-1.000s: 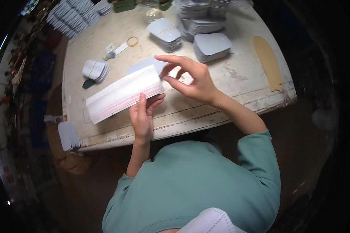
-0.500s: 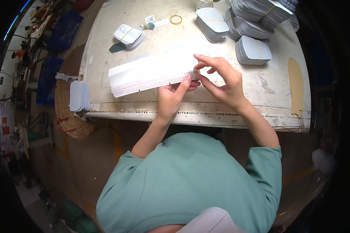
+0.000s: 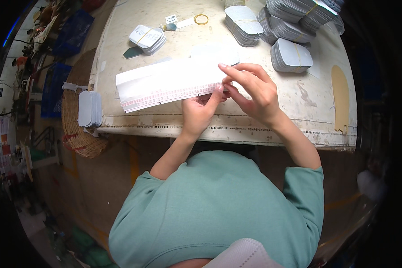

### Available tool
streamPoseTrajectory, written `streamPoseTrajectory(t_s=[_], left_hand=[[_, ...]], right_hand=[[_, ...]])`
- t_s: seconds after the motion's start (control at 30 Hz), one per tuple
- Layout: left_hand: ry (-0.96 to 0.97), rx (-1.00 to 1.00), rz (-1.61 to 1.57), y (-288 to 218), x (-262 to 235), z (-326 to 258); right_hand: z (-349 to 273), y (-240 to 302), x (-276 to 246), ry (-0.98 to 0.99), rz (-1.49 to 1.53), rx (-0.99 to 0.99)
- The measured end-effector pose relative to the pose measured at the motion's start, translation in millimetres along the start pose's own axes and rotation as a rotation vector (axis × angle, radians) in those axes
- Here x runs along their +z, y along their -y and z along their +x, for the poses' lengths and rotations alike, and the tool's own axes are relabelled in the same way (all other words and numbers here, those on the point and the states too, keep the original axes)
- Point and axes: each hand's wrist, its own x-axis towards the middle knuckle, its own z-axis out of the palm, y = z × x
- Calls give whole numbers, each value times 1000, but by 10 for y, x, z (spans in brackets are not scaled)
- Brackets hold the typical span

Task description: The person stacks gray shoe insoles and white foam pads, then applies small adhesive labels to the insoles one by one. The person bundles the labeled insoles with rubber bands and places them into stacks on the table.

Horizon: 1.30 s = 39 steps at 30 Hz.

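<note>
A long white sheet (image 3: 165,82) with rows of small red print along its near edge, looking like a sheet of labels, is held above the table. My left hand (image 3: 198,114) grips its near edge toward the right end, thumb on top and fingers underneath. At that same right end, my right hand (image 3: 257,94) pinches the corner between thumb and a bent finger, while its index finger stretches out above the sheet. Whether a single label sits in that pinch is too small to tell. Behind the sheet lies a pale grey rounded piece (image 3: 230,57), partly covered.
Banded stacks of grey rounded pieces (image 3: 291,56) crowd the back right of the table (image 3: 299,116). A smaller banded stack (image 3: 147,38) stands back left, near a yellow ring (image 3: 201,19). A tan insole-shaped piece (image 3: 341,98) lies right. A wicker basket (image 3: 73,120) adjoins the left edge.
The sheet has slid a little to the left and tilts slightly differently. My right thumb and finger have drawn together at its right end. My left hand keeps its grip.
</note>
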Motion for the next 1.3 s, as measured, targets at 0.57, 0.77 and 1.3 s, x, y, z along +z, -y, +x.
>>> streamPoseTrajectory(t_s=[0.57,0.77,1.3], left_hand=[[26,-33,49,-63,-5,-36],[44,-13,7,-18,10,-34],[49,-103,-68,-57,8,-74]], right_hand=[[-20,43,-34,-6,369,169],[-39,74,41,-20,288,98],[-38,86,-10,-10,378,188]])
